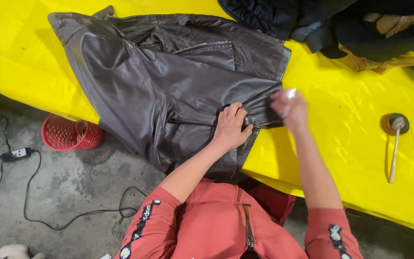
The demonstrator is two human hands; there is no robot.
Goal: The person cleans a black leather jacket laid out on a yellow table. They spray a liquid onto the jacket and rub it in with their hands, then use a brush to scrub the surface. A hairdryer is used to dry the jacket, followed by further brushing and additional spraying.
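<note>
A dark brown leather jacket (168, 81) lies spread on the yellow-covered bench (350, 115), its lower part hanging over the near edge. The left hand (231, 127) rests on the jacket near its hem, fingers curled together and pinching the leather beside a zip line. The right hand (289, 109) hovers just beside it at the jacket's edge; it is blurred, and appears to pinch a small pale thing (291, 93) between its fingertips, though what it is cannot be told. Both arms wear salmon-red sleeves with a flower trim.

To the right on the bench sits a small round tin (389, 123) with a brush (395, 148) propped on it. A heap of dark clothing (331, 21) lies at the far edge. On the concrete floor stand a red mesh basket (68, 133) and a black power cable (34, 192).
</note>
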